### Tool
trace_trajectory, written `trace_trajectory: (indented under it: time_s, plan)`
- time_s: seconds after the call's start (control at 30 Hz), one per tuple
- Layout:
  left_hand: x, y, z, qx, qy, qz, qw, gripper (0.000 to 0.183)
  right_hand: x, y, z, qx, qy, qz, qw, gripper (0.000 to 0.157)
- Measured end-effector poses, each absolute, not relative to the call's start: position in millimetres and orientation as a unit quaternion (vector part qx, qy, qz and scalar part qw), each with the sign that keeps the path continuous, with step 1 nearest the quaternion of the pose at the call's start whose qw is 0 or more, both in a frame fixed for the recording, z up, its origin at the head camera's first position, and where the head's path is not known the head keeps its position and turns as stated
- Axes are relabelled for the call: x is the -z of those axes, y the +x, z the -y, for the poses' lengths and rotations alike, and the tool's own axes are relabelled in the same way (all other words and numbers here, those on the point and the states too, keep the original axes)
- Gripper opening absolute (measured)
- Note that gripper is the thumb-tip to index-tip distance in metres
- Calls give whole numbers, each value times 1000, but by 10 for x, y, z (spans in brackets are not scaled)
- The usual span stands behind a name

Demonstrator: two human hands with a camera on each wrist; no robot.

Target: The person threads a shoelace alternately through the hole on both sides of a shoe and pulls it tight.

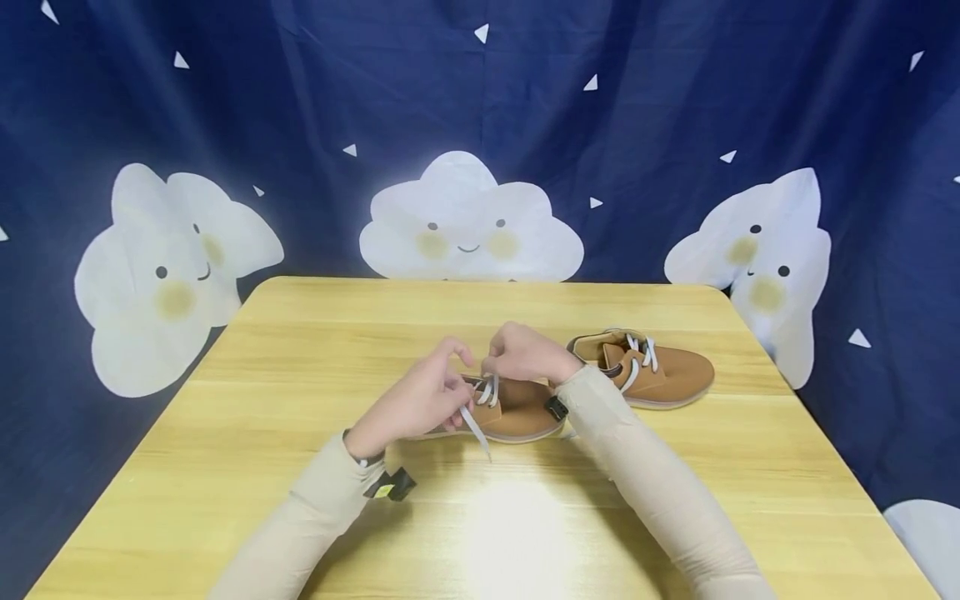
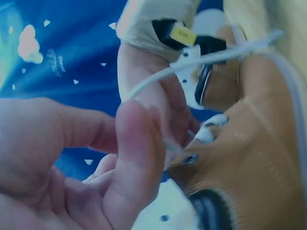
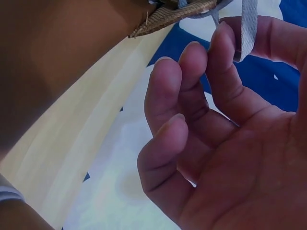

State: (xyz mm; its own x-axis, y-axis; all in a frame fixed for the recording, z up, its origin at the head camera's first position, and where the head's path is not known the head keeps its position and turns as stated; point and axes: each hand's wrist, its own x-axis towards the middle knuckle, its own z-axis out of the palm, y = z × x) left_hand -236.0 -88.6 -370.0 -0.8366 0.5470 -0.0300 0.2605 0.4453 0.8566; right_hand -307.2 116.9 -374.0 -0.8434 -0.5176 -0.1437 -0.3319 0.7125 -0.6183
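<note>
A tan leather shoe (image 1: 521,412) with pale laces lies on the wooden table, its toe to the right. At its heel side, my left hand (image 1: 431,396) pinches a shoelace (image 2: 201,60) between thumb and index finger; a loose lace end (image 1: 477,433) hangs below the fingers. Over the lacing, my right hand (image 1: 532,354) holds a lace (image 3: 248,28) at the thumb and index fingertips, while its other fingers curl loosely. Parts of the shoe's heel and opening are hidden behind the left hand.
A matching tan shoe (image 1: 678,375), laced, stands behind and to the right, its toe also rightward. The wooden table (image 1: 300,350) ends at a dark blue curtain (image 1: 637,125) with white cloud shapes. A bright glare lies on the tabletop near the front.
</note>
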Motion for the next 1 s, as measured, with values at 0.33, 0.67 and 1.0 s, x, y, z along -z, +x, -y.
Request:
trace_trajectory:
  time_s: [0.33,0.67,1.0]
  plan:
    - [3804,-2332,903,-510,255,-787,234,32,3809,-3066,-1181,321,-224,-907,157,55]
    - [3773,-2309,963,-451,277,-808,258,29,3883,-2975,-1373,417,-253,-858,163,43]
    - [3757,-2315,997,-377,332,-835,225,25,3856,-2981,-1447,410,-264,-855,177,20]
